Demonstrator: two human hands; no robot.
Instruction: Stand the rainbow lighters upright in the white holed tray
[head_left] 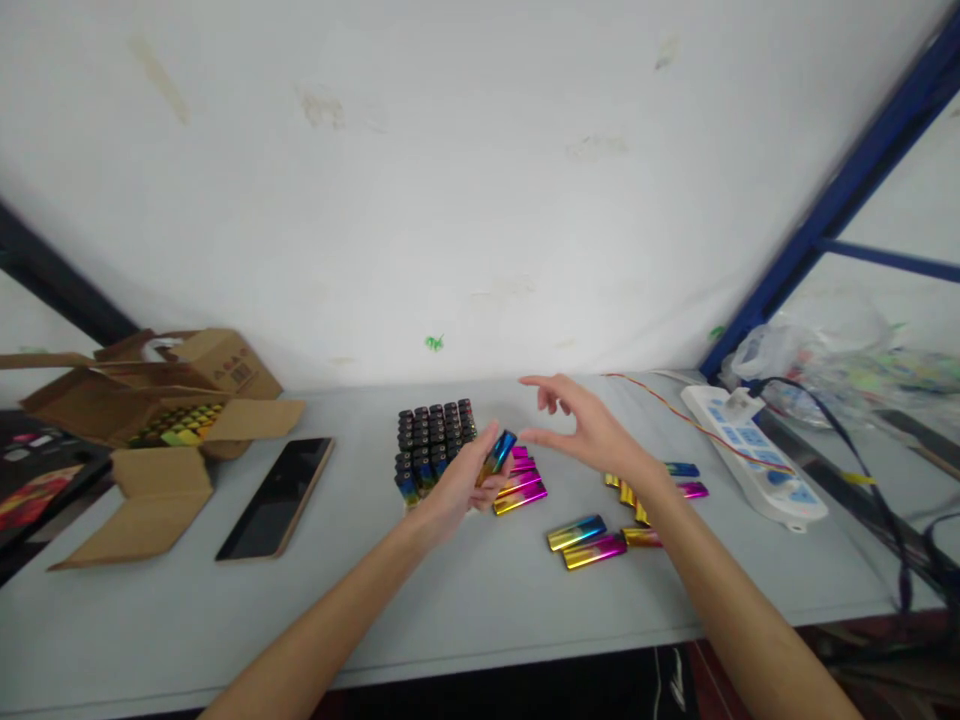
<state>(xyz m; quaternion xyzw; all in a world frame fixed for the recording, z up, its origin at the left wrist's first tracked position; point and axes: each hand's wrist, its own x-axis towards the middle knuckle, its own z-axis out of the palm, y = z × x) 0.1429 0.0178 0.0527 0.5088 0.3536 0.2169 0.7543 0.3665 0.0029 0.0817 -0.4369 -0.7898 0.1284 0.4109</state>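
Note:
My left hand [469, 475] is closed around a shiny blue-and-gold lighter sleeve [496, 455], held tilted with its blue end up. Just right of it, my right hand [574, 420] is raised with thumb and forefinger apart and nothing between them. Behind my left hand stand several black-topped lighters [435, 435] packed in upright rows, partly hidden by the hand. Pink-and-gold sleeves [521, 498] lie beside that block. More loose sleeves, one of them blue and gold [576, 532] and one pink and gold [595, 551], lie under and near my right forearm, which hides some.
On the left a phone [277, 498] lies flat beside an open cardboard box [161, 490] with yellow items inside. A white power strip [754, 455] with cables lies at the right, near clear plastic bags [847, 370]. A white wall [480, 200] backs the grey table [480, 620].

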